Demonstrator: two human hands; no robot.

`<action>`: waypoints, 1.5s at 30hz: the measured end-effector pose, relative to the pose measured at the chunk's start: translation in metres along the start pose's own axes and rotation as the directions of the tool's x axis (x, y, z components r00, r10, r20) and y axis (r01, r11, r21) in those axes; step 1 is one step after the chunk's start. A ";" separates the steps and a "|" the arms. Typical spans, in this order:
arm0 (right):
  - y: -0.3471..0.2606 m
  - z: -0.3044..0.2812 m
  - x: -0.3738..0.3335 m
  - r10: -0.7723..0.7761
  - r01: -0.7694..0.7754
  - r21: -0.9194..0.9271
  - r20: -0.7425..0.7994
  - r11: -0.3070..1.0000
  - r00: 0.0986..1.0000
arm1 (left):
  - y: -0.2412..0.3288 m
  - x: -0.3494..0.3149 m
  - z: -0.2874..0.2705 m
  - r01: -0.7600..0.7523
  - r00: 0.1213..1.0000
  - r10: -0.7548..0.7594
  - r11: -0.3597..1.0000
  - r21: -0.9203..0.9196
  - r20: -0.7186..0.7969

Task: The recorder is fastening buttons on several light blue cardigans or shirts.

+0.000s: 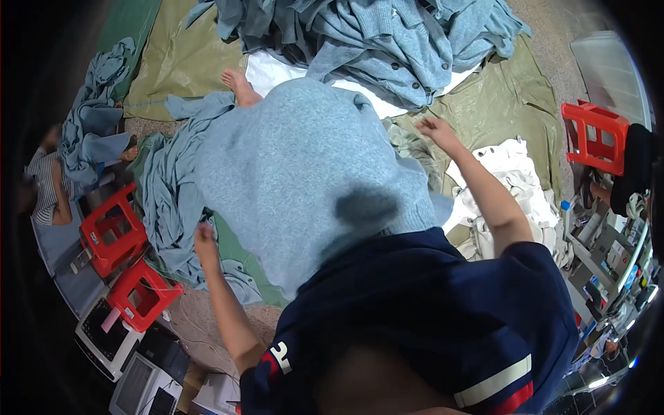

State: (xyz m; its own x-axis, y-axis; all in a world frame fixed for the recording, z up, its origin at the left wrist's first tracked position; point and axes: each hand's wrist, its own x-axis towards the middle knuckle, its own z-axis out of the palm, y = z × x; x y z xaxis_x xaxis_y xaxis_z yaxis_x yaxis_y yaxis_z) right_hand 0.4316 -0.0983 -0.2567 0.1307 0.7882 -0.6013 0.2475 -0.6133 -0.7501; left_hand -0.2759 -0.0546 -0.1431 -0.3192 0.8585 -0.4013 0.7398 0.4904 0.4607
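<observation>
Blue knitted garment lies spread over my lap. Past it sits a big heap of blue cardigans. White clothes lie to my right. My right hand looks empty, fingers a bit bent. My left hand is blurry; I cannot tell if it holds anything.

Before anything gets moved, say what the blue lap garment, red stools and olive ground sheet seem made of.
Blue garment: soft matte knit, perhaps wool or a blend, by its flecked surface. Red stools: probably molded plastic, with slight gloss and even colour. Olive ground sheet: likely coated tarpaulin, given shiny creases.
</observation>
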 end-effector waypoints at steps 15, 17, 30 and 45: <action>0.017 0.068 0.040 0.175 -0.545 0.631 0.552 0.552 0.815 | 0.107 0.124 0.038 0.171 0.966 -0.022 0.804 -0.569 0.259; -0.007 0.085 0.035 0.285 -0.564 0.564 0.509 0.603 0.813 | 0.097 0.112 -0.006 -0.195 0.980 0.184 0.849 -0.491 -0.071; -0.025 0.078 0.039 0.268 -0.498 0.533 0.451 0.684 0.851 | 0.131 -0.204 0.005 0.318 0.924 -0.202 0.879 -0.357 0.325; -0.069 0.107 0.055 0.094 -0.410 0.862 0.401 0.297 0.911 | 0.247 -0.065 -0.036 -0.558 0.784 0.428 0.803 0.210 0.449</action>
State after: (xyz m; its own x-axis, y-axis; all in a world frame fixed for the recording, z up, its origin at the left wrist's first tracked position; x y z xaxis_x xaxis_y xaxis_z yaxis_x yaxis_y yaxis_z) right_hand 0.3188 -0.0185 -0.2675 -0.2425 0.6403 -0.7288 -0.8082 -0.5489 -0.2133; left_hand -0.0938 0.0163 0.0256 0.3320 0.8159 -0.4734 0.8965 -0.1168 0.4274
